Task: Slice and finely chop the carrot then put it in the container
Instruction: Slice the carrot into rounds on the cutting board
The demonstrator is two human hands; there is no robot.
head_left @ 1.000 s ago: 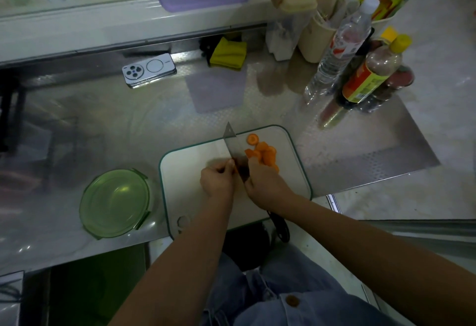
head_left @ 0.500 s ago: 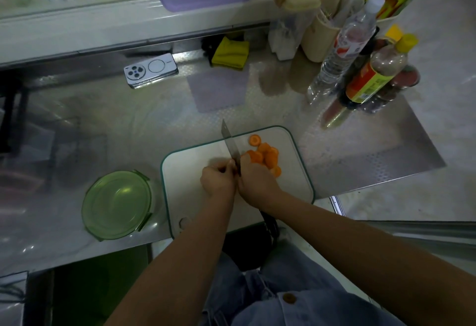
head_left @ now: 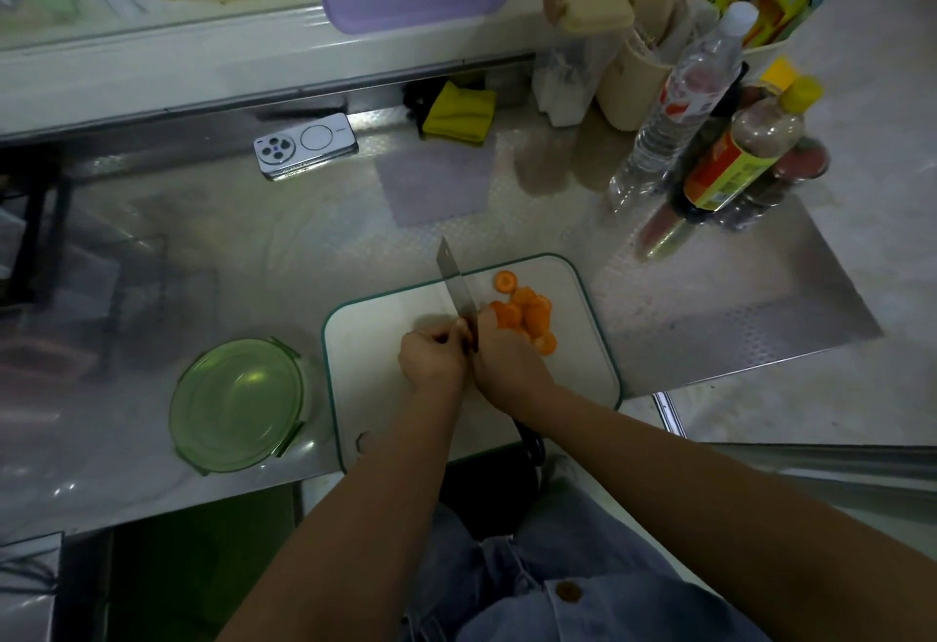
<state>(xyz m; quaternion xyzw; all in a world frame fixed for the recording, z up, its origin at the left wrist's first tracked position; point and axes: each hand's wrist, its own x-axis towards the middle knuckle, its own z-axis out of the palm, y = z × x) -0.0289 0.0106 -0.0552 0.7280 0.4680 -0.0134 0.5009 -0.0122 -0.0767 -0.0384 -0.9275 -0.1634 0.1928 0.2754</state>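
on the cutting board (head_left: 375, 337), right grip (head_left: 512, 367) clasps the knife (head_left: 459, 291); left grip (head_left: 431, 362) curls, its hold hidden.

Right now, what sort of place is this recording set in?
Most likely a home kitchen: a steel counter holds a white cutting board with carrot slices, and a sauce bottle and water bottle stand at its back right.

knife (head_left: 456, 286) shifted left, nearer left hand (head_left: 431, 362)
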